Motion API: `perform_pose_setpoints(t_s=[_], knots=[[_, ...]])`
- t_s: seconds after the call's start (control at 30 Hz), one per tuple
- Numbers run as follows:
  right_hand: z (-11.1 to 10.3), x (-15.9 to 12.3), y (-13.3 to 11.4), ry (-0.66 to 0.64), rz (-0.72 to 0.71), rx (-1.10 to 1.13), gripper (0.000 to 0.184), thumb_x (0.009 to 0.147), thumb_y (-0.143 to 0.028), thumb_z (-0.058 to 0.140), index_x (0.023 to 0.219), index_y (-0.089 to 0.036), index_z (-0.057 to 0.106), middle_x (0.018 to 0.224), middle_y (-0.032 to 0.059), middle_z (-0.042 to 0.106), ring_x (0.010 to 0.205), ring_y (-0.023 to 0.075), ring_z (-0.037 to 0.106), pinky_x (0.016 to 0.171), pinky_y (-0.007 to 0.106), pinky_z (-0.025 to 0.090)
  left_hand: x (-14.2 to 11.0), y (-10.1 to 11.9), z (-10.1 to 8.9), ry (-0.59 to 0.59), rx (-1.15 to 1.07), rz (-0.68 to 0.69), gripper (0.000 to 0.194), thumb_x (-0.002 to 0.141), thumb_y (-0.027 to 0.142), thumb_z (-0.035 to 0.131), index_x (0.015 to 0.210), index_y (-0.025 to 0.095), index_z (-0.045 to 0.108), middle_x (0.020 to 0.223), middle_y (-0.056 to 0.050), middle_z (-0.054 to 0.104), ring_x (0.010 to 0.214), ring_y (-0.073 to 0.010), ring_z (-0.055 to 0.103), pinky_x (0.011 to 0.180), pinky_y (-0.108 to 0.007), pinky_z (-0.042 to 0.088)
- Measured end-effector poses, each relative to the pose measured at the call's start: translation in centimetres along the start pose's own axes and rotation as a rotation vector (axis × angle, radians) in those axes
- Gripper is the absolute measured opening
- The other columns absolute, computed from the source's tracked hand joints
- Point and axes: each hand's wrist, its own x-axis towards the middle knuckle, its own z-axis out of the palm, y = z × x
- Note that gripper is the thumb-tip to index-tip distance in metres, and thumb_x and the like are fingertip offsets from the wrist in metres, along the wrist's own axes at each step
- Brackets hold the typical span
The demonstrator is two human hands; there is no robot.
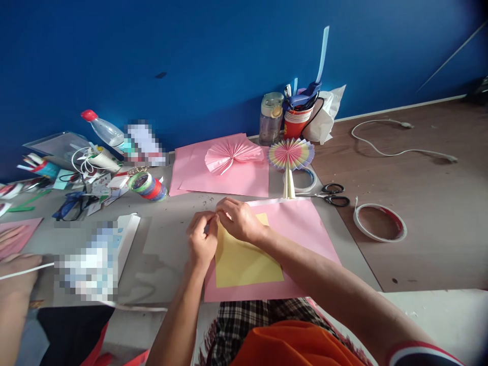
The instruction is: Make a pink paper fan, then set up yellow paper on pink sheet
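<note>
A yellow sheet of paper point(247, 262) lies on a larger pink sheet of paper point(305, 229) in front of me. My left hand point(202, 236) is closed at the yellow sheet's far left corner, fingertips pinched together. Right against it, my right hand point(242, 221) is closed at the same corner, its wrist crossing over the yellow sheet. The fingers hide the corner itself. Just beyond the pink sheet stands a folded paper fan point(292, 154) in pink, yellow and purple with a pale handle. A pleated pink paper fan point(232, 155) rests on more pink paper point(190, 175) further back.
Black-handled scissors point(335, 195) and a tape roll point(380, 222) lie to the right, another roll point(307, 179) behind. A bottle point(271, 117) and a red cup point(297, 122) of tools stand by the blue wall. A white cable point(396, 150) trails far right. At left is another person's arm point(17, 284).
</note>
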Motion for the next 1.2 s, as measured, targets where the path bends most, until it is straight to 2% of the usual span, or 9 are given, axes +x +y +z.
perform_pose_setpoints(t_s=[0.37,0.53,0.67,0.83,1.03,1.2], knots=[[-0.49,0.63,0.13,-0.04,0.149,0.35,0.015,0.082,-0.009,0.047,0.074,-0.018,0.056,0.078,0.0014,0.058,0.073,0.0129,0.055,0.072,0.025,0.043,-0.12,-0.03,-0.03,-0.037,-0.064,-0.102,0.009,0.085,0.018,0.056,0.08,0.019,0.063,0.074,-0.001,0.062,0.07,-0.0119,0.058,0.069,-0.024,0.046],[-0.35,0.81,0.61,-0.05,0.2,0.409,0.014,0.08,-0.009,0.048,0.073,-0.017,0.058,0.077,0.0001,0.058,0.072,0.0114,0.055,0.071,0.023,0.043,-0.16,-0.19,-0.08,-0.063,-0.095,-0.164,0.012,0.086,0.022,0.054,0.08,0.018,0.064,0.074,-0.001,0.062,0.07,-0.0127,0.058,0.069,-0.025,0.046],[-0.29,0.7,0.47,-0.037,0.155,0.355,0.015,0.078,-0.007,0.051,0.071,-0.017,0.06,0.077,0.0007,0.057,0.069,0.0108,0.053,0.067,0.023,0.043,-0.28,-0.35,0.04,-0.052,-0.108,-0.186,0.01,0.085,0.022,0.055,0.079,0.019,0.063,0.074,-0.001,0.062,0.069,-0.012,0.057,0.068,-0.024,0.046],[-0.03,0.28,0.44,-0.008,0.059,0.197,0.015,0.082,-0.009,0.05,0.077,-0.017,0.061,0.08,0.002,0.058,0.07,0.0109,0.055,0.068,0.022,0.043,-0.56,-0.66,0.29,-0.01,-0.087,-0.199,0.005,0.083,0.021,0.057,0.084,0.018,0.061,0.077,-0.001,0.062,0.069,-0.012,0.057,0.069,-0.025,0.048],[-0.08,-0.09,0.29,0.011,-0.092,-0.101,0.017,0.091,-0.018,0.043,0.082,-0.017,0.058,0.08,0.004,0.06,0.072,0.0133,0.055,0.067,0.024,0.041,-0.45,-0.24,0.23,0.014,-0.004,-0.102,0.006,0.084,0.018,0.055,0.083,0.019,0.06,0.075,-0.001,0.062,0.068,-0.0121,0.057,0.068,-0.025,0.048],[-0.29,-0.14,-0.08,0.001,-0.158,-0.217,0.021,0.094,-0.02,0.038,0.082,-0.017,0.056,0.078,0.0042,0.059,0.069,0.0132,0.053,0.063,0.024,0.039,-0.22,0.02,0.15,0.035,0.018,-0.05,0.006,0.084,0.017,0.054,0.081,0.018,0.06,0.073,-0.002,0.062,0.067,-0.0121,0.057,0.068,-0.025,0.048]])
